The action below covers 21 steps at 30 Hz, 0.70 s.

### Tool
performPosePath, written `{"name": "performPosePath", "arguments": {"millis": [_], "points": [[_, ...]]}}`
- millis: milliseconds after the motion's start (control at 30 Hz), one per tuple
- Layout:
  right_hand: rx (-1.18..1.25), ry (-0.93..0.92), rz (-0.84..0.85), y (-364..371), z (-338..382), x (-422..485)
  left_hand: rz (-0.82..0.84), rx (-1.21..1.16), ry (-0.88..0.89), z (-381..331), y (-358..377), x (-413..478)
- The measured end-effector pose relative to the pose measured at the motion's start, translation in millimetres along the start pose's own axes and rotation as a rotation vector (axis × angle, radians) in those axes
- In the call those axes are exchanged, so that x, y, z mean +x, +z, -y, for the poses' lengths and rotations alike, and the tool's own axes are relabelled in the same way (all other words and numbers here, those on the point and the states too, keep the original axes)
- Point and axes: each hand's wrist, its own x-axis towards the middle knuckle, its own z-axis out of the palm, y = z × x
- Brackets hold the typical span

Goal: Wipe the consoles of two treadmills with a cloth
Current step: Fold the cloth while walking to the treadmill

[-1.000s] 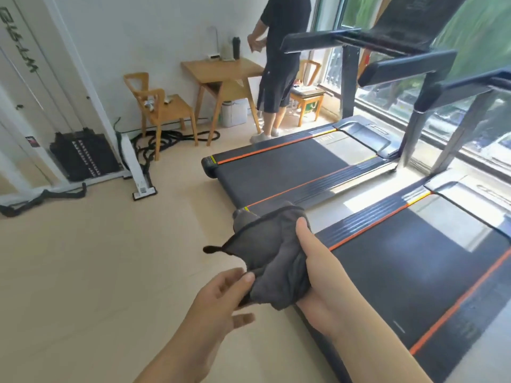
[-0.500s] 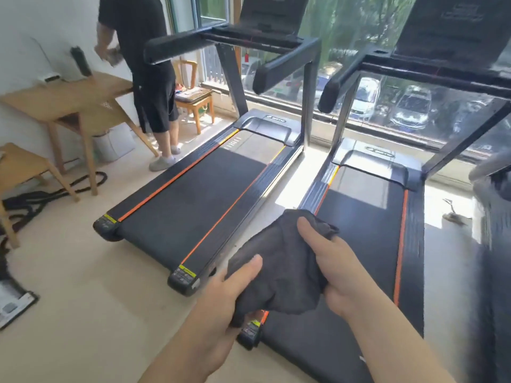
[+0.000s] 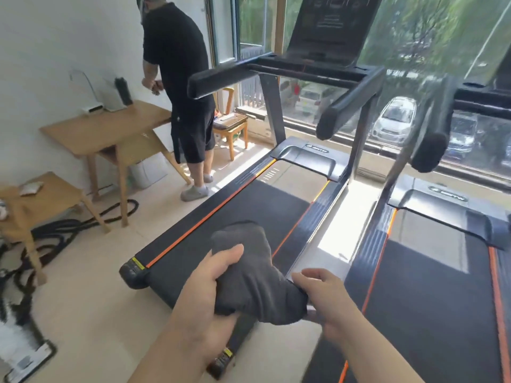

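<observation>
A dark grey cloth [image 3: 257,275] sits bunched at lower centre of the frame, held in the air over the rear end of the left treadmill [image 3: 235,217]. The left hand [image 3: 210,288] has its grip curled around the cloth's left side, thumb pressed on top; the right hand [image 3: 329,297] pinches the cloth's right edge between thumb and fingers. Neither of the 2 consoles has been touched yet, by the look of it: the left treadmill's console [image 3: 326,26] stands at upper centre, well apart from the cloth, and the right treadmill [image 3: 431,286] shows only its belt and handrails, its console cut off at the upper right edge. The main risk I judge from here is footing: reaching either console means stepping onto a belt, and the raised deck edge or the bright gap between the 2 machines could catch a foot. The foam handrail ends [image 3: 331,123] jut toward the camera at about chest height and could be bumped. A loosely bunched cloth may also slip once 1 hand lets go. As for containers, a white bin [image 3: 146,172] stands under the wooden worktop [image 3: 105,131] at left; what is in it cannot be seen.
</observation>
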Motion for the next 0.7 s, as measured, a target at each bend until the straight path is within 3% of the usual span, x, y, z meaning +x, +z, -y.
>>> {"name": "performPosePath", "arguments": {"millis": [133, 300, 400, 500, 600, 700], "points": [[0.027, 0.053, 0.015, 71, 29, 57, 0.047, 0.074, -0.032, -56, -21, 86], [0.254, 0.120, 0.087, 130, 80, 87, 0.268, 0.098, -0.178, -107, -9, 163], [0.480, 0.085, -0.017, 122, 104, 91, 0.526, 0.122, -0.294, -121, 22, 188], [0.741, 0.073, 0.012, 92, 122, 96, 0.671, 0.192, -0.348, -125, 51, 219], [0.821, 0.029, -0.027, 58, 135, 110, 0.678, 0.314, -0.380, -121, 64, 261], [0.672, 0.001, -0.236, 27, 141, 132, 0.628, 0.435, -0.391, -113, 69, 301]]}}
